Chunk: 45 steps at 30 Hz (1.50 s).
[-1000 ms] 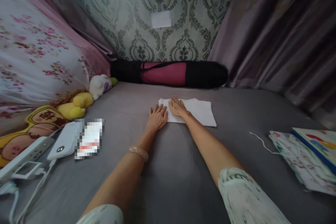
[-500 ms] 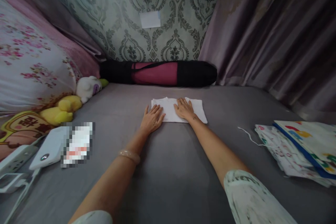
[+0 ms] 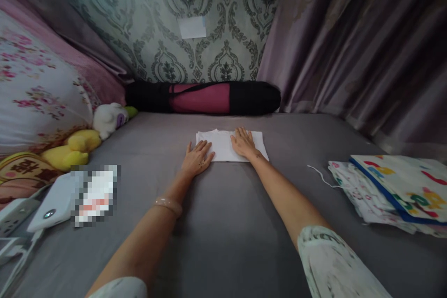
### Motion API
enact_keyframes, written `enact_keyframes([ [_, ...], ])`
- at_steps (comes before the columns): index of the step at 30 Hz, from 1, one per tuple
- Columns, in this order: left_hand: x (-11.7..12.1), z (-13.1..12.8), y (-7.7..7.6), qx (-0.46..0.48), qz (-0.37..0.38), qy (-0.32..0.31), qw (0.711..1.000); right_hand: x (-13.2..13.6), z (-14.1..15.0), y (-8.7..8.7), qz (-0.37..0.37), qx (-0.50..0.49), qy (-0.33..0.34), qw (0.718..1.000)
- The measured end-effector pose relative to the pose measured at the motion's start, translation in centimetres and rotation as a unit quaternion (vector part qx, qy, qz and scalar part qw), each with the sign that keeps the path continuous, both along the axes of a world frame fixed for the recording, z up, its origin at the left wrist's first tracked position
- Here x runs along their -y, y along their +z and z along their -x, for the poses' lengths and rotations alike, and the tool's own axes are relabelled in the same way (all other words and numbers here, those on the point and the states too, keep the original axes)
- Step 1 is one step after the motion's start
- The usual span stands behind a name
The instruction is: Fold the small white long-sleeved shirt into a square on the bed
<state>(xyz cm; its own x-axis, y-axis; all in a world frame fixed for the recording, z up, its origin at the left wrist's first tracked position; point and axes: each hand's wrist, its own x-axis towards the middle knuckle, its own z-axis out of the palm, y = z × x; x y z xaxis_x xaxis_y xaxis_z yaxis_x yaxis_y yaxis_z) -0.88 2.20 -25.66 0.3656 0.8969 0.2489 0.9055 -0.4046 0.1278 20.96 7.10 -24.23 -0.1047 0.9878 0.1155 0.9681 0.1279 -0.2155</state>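
A folded white cloth (image 3: 222,146), possibly a garment, lies flat on the grey bed sheet (image 3: 223,223) in front of me. My left hand (image 3: 197,157) rests palm down over its left edge, fingers spread, partly on the sheet. On the right half of the cloth lies my right hand (image 3: 243,143), also palm down with fingers stretched out. Neither hand grips anything. Both hands cover parts of the cloth.
A black and pink roll bag (image 3: 199,98) lies along the papered wall. Plush toys (image 3: 108,118), a white power bank (image 3: 56,202) and a power strip (image 3: 16,216) are at left. Folded patterned fabrics (image 3: 401,186) are stacked at right, below curtains (image 3: 314,46).
The view has turned slightly right, so the surroundings sit further left. My right hand has slid a little over the cloth, away from me; the left stays at the cloth's left edge.
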Motion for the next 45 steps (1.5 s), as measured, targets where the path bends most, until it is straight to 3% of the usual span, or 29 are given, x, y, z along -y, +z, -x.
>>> enact_keyframes([
  [4,0.0,0.0,0.0,0.000,-0.002,0.001,1.000,0.3,-0.9,-0.1,0.004,0.014,-0.034,0.999],
  [12,0.0,0.0,0.1,-0.002,0.005,0.002,1.000,0.1,-1.1,-1.0,0.015,0.006,-0.034,0.999],
  [18,0.0,0.0,0.1,-0.002,0.006,0.000,1.000,0.3,-1.7,-0.3,0.049,-0.020,-0.029,0.998],
  [23,0.1,0.0,0.1,-0.004,0.008,0.004,1.000,1.4,-3.8,0.3,0.013,0.011,-0.050,0.999],
  [30,-0.1,0.2,-0.3,-0.004,0.006,0.013,1.000,1.7,-5.7,-1.2,0.025,0.025,-0.076,0.997],
  [38,0.0,0.1,-0.1,0.018,0.000,0.015,1.000,2.0,-5.5,-1.0,0.018,0.033,-0.075,0.996],
  [42,0.2,0.0,0.1,0.036,-0.014,0.019,0.999,3.1,-3.7,-0.4,-0.022,0.050,-0.046,0.997],
  [45,0.2,0.1,0.1,0.037,-0.017,0.018,0.999,4.0,-2.0,-0.4,-0.012,0.042,-0.007,0.999],
])
